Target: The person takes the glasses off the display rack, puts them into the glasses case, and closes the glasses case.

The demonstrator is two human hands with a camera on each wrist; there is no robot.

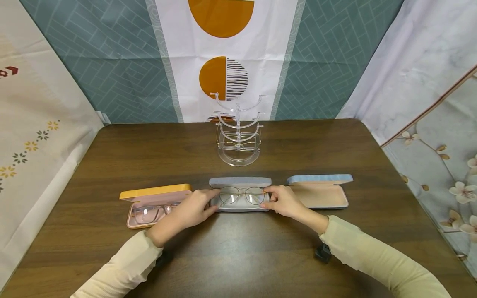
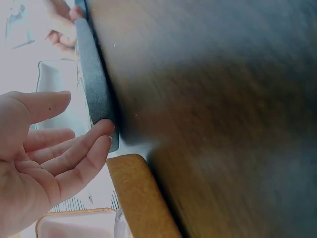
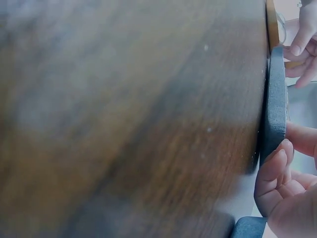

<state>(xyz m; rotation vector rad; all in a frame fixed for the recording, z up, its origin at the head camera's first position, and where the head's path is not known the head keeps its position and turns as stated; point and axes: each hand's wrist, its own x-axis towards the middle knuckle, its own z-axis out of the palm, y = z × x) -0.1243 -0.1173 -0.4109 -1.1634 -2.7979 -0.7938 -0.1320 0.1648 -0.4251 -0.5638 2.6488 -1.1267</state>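
Round thin-framed glasses [image 1: 242, 196] lie in a grey glasses case [image 1: 240, 209], whose lid stands open. My left hand [image 1: 197, 207] is at the case's left end. In the left wrist view its fingertips touch the case's front corner, with the thumb apart from the fingers. With curled fingers, my right hand [image 1: 285, 201] holds the right end of the case by its front edge. One of its digits is next to the right side of the frame; whether it touches the frame I cannot tell.
An open yellow case [image 1: 156, 190] with clear-framed glasses [image 1: 147, 214] is on the left. On the right stands an open, empty blue case [image 1: 320, 179]. A clear tiered stand [image 1: 238, 159] with gold-framed glasses on it is behind, on the brown table [image 1: 238, 256].
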